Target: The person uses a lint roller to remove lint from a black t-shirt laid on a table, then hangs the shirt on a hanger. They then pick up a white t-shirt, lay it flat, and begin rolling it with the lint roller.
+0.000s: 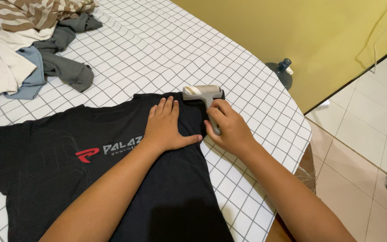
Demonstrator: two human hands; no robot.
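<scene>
- Centre frame: the left hand (165, 126) lies flat on a black shirt (59, 175), fingers together and pointing up the frame, thumb stretched out to the right.
- Just right of it, the right hand (229, 127) has its fingers clamped round the grey handle of a lint roller (201, 92).
- The roller's drum sits crosswise at the shirt's upper edge, just above both hands, touching the dark fabric.
- The left thumb tip and the right hand are almost touching.
- The shirt spreads from the left edge to the lower middle of the frame, a red and white logo on its chest, lying on a white table (166, 49) with a thin black grid pattern.
- Upper left corner: a heap of clothes (21, 45), striped, white, blue and grey, well apart from the hands.
- Upper right: a yellow wall (292, 27), with a blue water jug (283, 71) on the floor just past the table's edge.
- Right side: pale floor tiles (368, 116).
</scene>
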